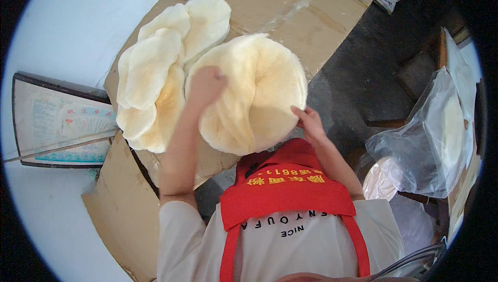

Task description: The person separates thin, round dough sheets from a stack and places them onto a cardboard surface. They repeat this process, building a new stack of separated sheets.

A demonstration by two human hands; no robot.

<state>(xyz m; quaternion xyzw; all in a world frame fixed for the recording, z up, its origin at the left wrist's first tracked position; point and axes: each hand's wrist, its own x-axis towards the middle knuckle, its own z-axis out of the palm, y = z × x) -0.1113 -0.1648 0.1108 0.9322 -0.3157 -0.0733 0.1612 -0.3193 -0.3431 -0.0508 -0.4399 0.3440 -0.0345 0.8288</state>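
Observation:
A stack of large, thin, round flatbreads [276, 114] lies before me, the top one creased and partly folded over. My left hand [209, 85], slightly blurred, is curled on the left part of the top flatbread, beside its creases; the fingertips are hidden. At the stack's lower right edge, the thumb and fingers of my right hand [309, 121] pinch the rim. Several more pale flatbreads [151, 68] overlap in a loose pile just left of the stack, some with light brown patches.
Brown cardboard [288, 2] lies beneath the breads. A framed printed sheet [70, 122] is at the left, by a white surface. On the right, a clear plastic bag [424, 138] with a pale round thing in it hangs or lies beside wooden edges. A red apron [288, 196] covers my front.

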